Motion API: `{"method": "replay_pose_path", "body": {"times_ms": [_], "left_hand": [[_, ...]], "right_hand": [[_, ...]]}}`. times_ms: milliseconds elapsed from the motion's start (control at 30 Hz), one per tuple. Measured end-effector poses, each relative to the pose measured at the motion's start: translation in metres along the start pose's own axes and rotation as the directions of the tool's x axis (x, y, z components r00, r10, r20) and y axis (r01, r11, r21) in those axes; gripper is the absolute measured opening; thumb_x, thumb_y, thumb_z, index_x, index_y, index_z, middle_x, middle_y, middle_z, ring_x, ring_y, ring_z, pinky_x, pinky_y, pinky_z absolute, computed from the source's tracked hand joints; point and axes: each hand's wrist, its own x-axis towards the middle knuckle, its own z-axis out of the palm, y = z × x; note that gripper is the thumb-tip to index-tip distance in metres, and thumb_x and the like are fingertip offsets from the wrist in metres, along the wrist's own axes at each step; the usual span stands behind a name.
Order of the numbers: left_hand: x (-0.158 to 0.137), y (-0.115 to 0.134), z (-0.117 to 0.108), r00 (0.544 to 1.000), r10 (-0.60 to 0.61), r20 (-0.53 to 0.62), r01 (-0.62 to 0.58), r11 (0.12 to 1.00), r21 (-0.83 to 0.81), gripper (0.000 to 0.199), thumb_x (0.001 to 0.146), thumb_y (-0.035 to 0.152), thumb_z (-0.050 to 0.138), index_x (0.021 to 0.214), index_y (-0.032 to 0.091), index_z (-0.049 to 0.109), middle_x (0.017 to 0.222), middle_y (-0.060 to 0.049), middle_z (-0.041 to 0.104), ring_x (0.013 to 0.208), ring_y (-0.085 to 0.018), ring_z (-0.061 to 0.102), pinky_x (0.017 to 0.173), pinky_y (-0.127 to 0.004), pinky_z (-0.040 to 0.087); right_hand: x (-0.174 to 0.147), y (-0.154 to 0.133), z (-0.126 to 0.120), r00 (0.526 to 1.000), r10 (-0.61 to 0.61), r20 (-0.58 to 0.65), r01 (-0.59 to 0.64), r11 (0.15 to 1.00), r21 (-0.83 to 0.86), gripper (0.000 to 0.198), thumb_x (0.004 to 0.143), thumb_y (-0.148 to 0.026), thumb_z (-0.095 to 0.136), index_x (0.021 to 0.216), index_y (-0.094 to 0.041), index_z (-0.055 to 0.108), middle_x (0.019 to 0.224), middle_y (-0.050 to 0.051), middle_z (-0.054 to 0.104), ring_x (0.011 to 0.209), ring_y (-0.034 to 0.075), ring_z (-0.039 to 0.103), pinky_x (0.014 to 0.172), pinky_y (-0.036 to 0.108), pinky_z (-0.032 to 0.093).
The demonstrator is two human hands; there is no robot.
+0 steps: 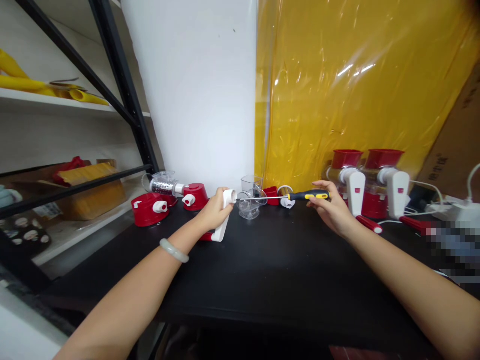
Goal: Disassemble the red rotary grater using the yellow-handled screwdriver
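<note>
Now, left hand [215, 212] grip clamped on white crank handle [226, 214], right hand [332, 210] clamped on screwdriver [296, 196]

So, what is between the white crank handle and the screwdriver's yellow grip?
In the head view, the screwdriver's metal shaft spans it, passing before clear plastic cups, from the white crank handle.

view: head, single camera | position: worn on the person's head, near edge of the black worktop [262, 270] | facing: forward and down, toward far white wall [195, 90] and yellow sheet [337, 90] | range: close, arm's reach | shared: none
</note>
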Motion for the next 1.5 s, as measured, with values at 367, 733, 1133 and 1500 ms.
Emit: {"method": "replay_pose_path", "body": {"times_ms": [367, 733, 1133, 1500], "left_hand": [[-0.0014, 0.0029, 0.0011, 1.000, 0.021, 0.015, -0.021, 1.000, 0.015, 0.042, 0.086, 0.031, 0.048, 0.123, 0.015, 0.039, 0.102, -0.011, 0.063, 0.093, -0.028, 0.063, 0.084, -0.042, 0.047], [-0.0012, 0.0031, 0.0012, 0.999, 0.031, 0.025, -0.031, 0.999, 0.014, 0.042, 0.086, 0.030, 0.048, 0.123, 0.015, 0.039, 0.101, -0.012, 0.063, 0.093, -0.028, 0.064, 0.084, -0.042, 0.047], [-0.0012, 0.0030, 0.0005, 0.999, 0.032, 0.032, -0.032, 0.999, 0.013, 0.042, 0.086, 0.030, 0.048, 0.124, 0.014, 0.039, 0.101, -0.011, 0.063, 0.093, -0.028, 0.063, 0.084, -0.041, 0.047], [-0.0007, 0.0003, 0.0003, 0.999, 0.023, 0.044, -0.023, 1.000, 0.005, 0.043, 0.086, 0.030, 0.048, 0.125, 0.014, 0.039, 0.098, -0.011, 0.062, 0.089, -0.027, 0.063, 0.081, -0.040, 0.047]], "right_hand": [[0.0031, 0.0009, -0.0005, 0.993, 0.054, -0.105, -0.057, 0.998, -0.020, 0.030, 0.072, -0.045, 0.074, 0.089, -0.026, 0.058, 0.076, -0.004, 0.055, 0.058, 0.011, 0.053, 0.051, 0.024, 0.047], [0.0053, 0.0054, -0.0038, 0.994, 0.053, -0.092, -0.067, 0.985, -0.156, 0.034, 0.080, -0.057, 0.064, 0.087, -0.024, 0.058, 0.062, -0.005, 0.050, 0.048, 0.011, 0.048, 0.046, 0.025, 0.044], [0.0070, 0.0064, -0.0062, 0.997, 0.040, -0.063, -0.047, 0.992, -0.115, 0.038, 0.086, -0.061, 0.054, 0.084, -0.024, 0.059, 0.057, -0.004, 0.049, 0.046, 0.012, 0.046, 0.047, 0.027, 0.044], [0.0050, 0.0031, -0.0025, 0.992, 0.129, -0.015, -0.128, 0.991, 0.024, 0.039, 0.083, -0.062, 0.057, 0.085, -0.024, 0.058, 0.063, -0.002, 0.055, 0.048, 0.013, 0.049, 0.047, 0.028, 0.043]]}}
